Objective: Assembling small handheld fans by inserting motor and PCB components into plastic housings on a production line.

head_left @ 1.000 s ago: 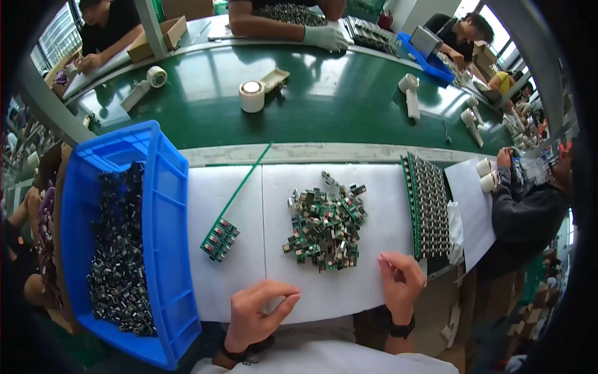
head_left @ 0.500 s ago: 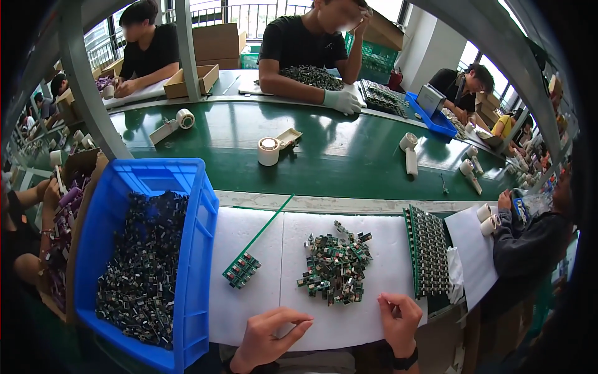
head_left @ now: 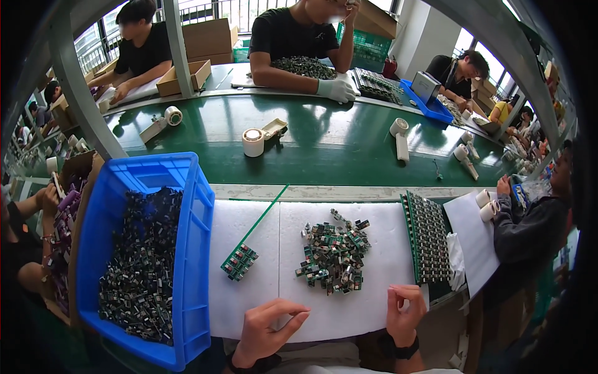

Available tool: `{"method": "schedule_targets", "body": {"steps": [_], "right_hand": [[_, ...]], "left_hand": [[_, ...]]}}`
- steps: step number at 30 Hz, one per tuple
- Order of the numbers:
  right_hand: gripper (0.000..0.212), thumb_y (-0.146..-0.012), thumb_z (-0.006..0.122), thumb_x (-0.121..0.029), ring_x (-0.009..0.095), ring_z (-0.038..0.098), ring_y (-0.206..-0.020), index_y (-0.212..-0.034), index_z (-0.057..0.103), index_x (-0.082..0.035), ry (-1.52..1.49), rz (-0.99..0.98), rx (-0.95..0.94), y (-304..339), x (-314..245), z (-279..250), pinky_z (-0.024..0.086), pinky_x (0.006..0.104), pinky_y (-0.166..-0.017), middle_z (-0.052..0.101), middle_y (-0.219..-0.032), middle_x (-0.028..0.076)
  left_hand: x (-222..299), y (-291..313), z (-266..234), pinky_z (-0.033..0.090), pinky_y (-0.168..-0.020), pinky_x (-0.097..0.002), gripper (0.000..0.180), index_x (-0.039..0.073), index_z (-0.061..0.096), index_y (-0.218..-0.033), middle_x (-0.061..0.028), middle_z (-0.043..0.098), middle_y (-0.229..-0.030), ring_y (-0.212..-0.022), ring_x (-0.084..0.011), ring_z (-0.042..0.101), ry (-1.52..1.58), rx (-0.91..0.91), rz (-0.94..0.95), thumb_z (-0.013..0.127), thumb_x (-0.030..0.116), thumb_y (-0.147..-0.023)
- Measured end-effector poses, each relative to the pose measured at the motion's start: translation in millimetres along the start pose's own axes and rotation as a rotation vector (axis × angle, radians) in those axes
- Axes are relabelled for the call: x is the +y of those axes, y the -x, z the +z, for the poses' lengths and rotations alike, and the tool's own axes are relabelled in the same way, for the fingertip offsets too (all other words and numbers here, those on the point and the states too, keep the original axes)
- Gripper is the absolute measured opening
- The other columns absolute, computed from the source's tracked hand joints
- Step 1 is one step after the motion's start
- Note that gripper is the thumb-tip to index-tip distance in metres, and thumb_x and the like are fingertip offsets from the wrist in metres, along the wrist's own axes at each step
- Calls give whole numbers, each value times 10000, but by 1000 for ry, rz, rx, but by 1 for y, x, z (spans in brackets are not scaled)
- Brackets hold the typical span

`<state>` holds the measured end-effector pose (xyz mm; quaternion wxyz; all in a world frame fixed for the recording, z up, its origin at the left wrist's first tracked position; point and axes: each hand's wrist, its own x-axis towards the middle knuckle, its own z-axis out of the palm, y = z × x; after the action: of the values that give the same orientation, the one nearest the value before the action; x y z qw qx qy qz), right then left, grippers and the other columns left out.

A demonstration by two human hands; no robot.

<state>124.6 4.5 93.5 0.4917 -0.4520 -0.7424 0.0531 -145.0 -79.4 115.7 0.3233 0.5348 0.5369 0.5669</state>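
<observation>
My left hand (head_left: 269,329) hovers over the near edge of the white foam sheet (head_left: 249,305), palm turned inward. Its thumb and forefinger are loosely stretched out, with nothing between them. At the sheet's near right edge is my right hand (head_left: 405,313), fingers loosely bent and thumb raised; no object shows in it. Beyond and between the hands lies a loose heap of small green circuit boards (head_left: 334,255). To its left rests a joined panel of boards (head_left: 239,262), with a thin green strip (head_left: 266,213) running away from it. Neither hand touches the boards.
A deep blue crate (head_left: 194,262) full of small boards stands at left. A large board panel (head_left: 426,240) lies at right beside a white cloth (head_left: 456,262). Beyond runs a green conveyor (head_left: 336,159) carrying white handheld fan parts (head_left: 253,142). Co-workers sit around.
The view has shifted slightly. My right hand has moved a little rightward, and my left hand keeps nearly the same pose. The boards on the sheet appear unmoved.
</observation>
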Motion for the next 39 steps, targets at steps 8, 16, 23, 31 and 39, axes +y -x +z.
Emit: {"method": "schedule_targets", "body": {"steps": [8, 16, 23, 31, 39], "right_hand": [[148, -858, 770, 9, 102, 509, -556, -890, 646, -65, -52, 86, -187, -3, 4, -2, 380, 246, -492, 654, -777, 56], [171, -824, 782, 21, 139, 543, -510, -915, 669, -69, -54, 46, -310, -10, 17, -6, 405, 276, -457, 654, -758, 54], [161, -838, 784, 10, 109, 505, -507, -916, 669, -72, -60, 29, -170, -3, 40, -3, 382, 256, -461, 647, -752, 36], [166, -840, 784, 21, 88, 491, -516, -914, 666, -69, -66, 63, -91, 1, 56, -12, 364, 241, -458, 661, -757, 32], [188, -826, 796, 23, 115, 524, -517, -937, 685, -80, -62, 110, -127, -5, 70, -20, 395, 262, -461, 690, -778, 36]], "left_hand": [[-13, 4, 7, 427, -563, -221, 85, 12, 749, -936, -97, 752, -865, -713, -133, 680, 27, 20, 32, 782, 6, -857], [-13, -1, 16, 460, -595, -229, 72, 3, 745, -933, -100, 746, -859, -721, -145, 686, -27, 5, 0, 760, -15, -865], [-28, -7, 34, 509, -646, -245, 41, -34, 726, -924, -123, 724, -858, -721, -155, 678, -11, 11, 7, 734, -21, -886], [-29, -9, 53, 534, -691, -271, 40, -62, 706, -932, -142, 701, -853, -741, -182, 676, 11, 14, -31, 707, -36, -902], [-30, -18, 64, 529, -683, -274, 48, -66, 700, -937, -139, 690, -844, -736, -185, 668, -17, 7, -56, 700, -27, -910]]}}
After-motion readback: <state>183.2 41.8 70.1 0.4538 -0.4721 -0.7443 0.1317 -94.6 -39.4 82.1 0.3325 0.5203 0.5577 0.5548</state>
